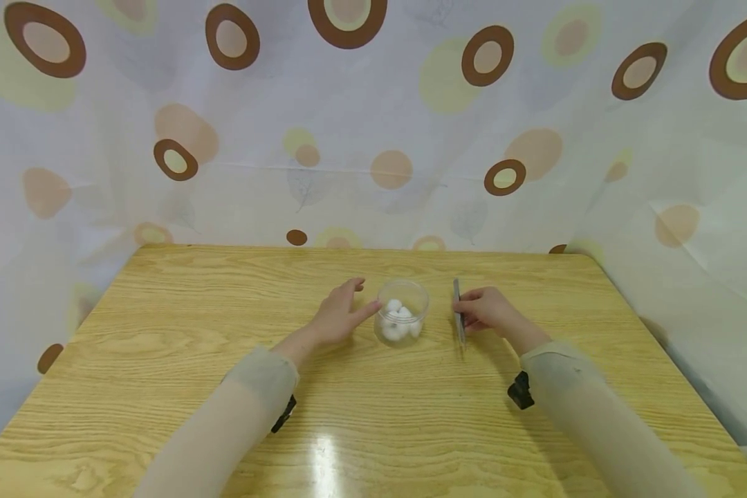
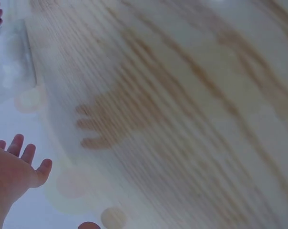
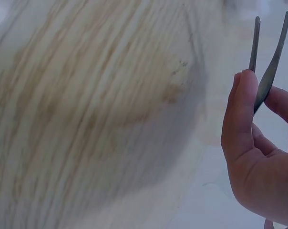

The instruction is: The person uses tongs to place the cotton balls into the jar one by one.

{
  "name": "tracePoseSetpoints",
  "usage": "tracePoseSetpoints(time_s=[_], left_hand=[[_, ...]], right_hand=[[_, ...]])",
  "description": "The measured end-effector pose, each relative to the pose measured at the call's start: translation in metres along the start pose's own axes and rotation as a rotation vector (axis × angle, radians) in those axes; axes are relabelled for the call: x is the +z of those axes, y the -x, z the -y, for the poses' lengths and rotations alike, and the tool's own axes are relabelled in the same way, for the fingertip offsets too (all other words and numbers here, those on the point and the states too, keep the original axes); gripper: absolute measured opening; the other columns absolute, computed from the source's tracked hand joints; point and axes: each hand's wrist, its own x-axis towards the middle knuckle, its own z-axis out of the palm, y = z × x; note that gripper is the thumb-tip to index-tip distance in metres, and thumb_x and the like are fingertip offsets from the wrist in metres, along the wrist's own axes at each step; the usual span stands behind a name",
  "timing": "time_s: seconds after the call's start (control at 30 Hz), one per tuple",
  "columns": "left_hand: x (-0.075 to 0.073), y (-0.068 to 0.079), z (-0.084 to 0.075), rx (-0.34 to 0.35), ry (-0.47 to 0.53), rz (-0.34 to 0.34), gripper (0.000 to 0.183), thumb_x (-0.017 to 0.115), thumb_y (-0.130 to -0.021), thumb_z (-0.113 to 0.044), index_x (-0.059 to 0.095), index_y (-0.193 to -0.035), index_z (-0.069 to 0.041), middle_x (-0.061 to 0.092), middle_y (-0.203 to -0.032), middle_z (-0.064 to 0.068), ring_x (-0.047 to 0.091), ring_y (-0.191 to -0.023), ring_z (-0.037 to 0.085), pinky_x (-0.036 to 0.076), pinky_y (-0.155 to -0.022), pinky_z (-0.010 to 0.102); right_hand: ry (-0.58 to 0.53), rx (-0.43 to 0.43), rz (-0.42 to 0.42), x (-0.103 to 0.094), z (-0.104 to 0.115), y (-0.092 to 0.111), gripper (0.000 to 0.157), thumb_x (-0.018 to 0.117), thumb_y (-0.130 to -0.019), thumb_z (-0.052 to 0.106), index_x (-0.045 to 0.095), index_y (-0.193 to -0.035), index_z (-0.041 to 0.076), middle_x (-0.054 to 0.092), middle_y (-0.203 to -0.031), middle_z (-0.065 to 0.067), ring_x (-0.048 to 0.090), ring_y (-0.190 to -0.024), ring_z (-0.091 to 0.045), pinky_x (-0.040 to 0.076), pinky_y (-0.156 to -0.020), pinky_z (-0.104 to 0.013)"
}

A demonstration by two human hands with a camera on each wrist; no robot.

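In the head view, a transparent round tub (image 1: pixel 382 330) stands on the table with several white cotton balls (image 1: pixel 400 322) inside. At its left is my left hand (image 1: pixel 336 315), fingers extended; the thumb reaches the tub's near side, though whether it touches cannot be made out. The left wrist view shows that hand (image 2: pixel 15 171) spread, below the blurred tub (image 2: pixel 30 52). Right of the tub, my right hand (image 1: pixel 488 309) pinches metal tweezers (image 1: pixel 460 326) between thumb and fingers. In the right wrist view the two arms of the tweezers (image 3: pixel 269 81) are apart, with nothing between the tips.
The wooden table (image 1: pixel 373 415) reaches back to a patterned cloth (image 1: pixel 342 200) that hangs behind it and along both sides. A bright reflection lies on the table's near part. Black wrist straps (image 1: pixel 521 391) show under the sleeves.
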Motion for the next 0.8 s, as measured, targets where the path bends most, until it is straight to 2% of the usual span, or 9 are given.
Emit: tracePoseSetpoints(time_s=[0.27,0.5,0.8], left_hand=[[-0.002,0.004,0.003,-0.02,-0.02,0.012,0.071,0.047,-0.094,-0.05,0.026,-0.146,-0.006,0.039,-0.145,0.013,0.033,-0.135,0.034,0.028,-0.11,0.051],[-0.003,0.005,0.004,-0.01,-0.027,0.008,0.072,0.049,-0.093,-0.049,0.027,-0.146,-0.004,0.04,-0.145,0.014,0.034,-0.134,0.034,0.027,-0.109,0.052],[-0.003,0.006,0.003,-0.003,-0.045,0.009,0.071,0.051,-0.093,-0.046,0.03,-0.145,-0.003,0.041,-0.144,0.015,0.036,-0.134,0.034,0.025,-0.11,0.053]], right_hand=[[0.081,-0.002,-0.005,0.009,-0.004,-0.008,0.039,0.056,-0.092,0.014,0.052,-0.12,-0.013,0.06,-0.065,0.001,0.057,-0.052,-0.005,0.052,-0.053,-0.022],[0.077,0.017,-0.004,0.015,-0.005,-0.011,0.036,0.059,-0.09,0.012,0.054,-0.115,-0.012,0.059,-0.064,0.0,0.056,-0.048,-0.005,0.052,-0.051,-0.022],[0.088,0.051,-0.016,0.019,-0.004,-0.012,0.038,0.063,-0.088,0.012,0.054,-0.117,-0.011,0.059,-0.065,0.0,0.055,-0.046,-0.006,0.051,-0.05,-0.022]])
